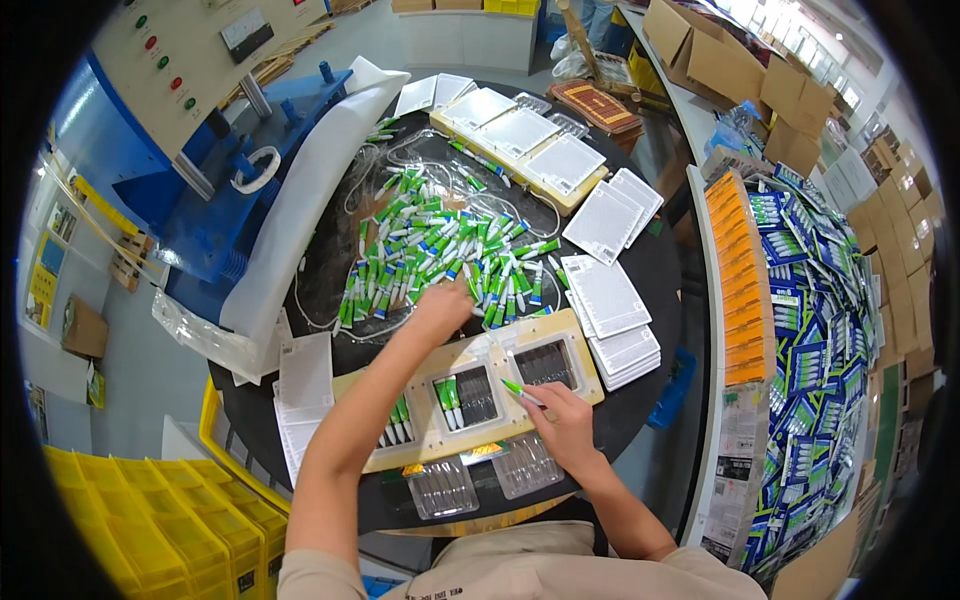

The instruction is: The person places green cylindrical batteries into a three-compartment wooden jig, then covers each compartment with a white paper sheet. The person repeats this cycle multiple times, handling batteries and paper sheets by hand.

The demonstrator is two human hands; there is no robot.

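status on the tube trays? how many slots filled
Done: left slot holds several tubes, middle slot a few. In hand: right hand carries one tube by the right slot, which looks empty; left hand reaches into the loose tube pile. Left: most of that pile.

Pretty bright, even indoor light here, looks like it's coming from overhead plus the windows point(800, 30) at top right, which are blown out white. Shadows are soft and short, nothing harsh. Some glare on the clear plastic sheet point(300, 190) and the blister trays point(520, 465). Heavy fisheye: straight edges bow near the rim and a black vignette eats the corners. Centre is sharp, the left hand point(440, 305) is slightly motion-blurred, and the far edges go soft and smeary
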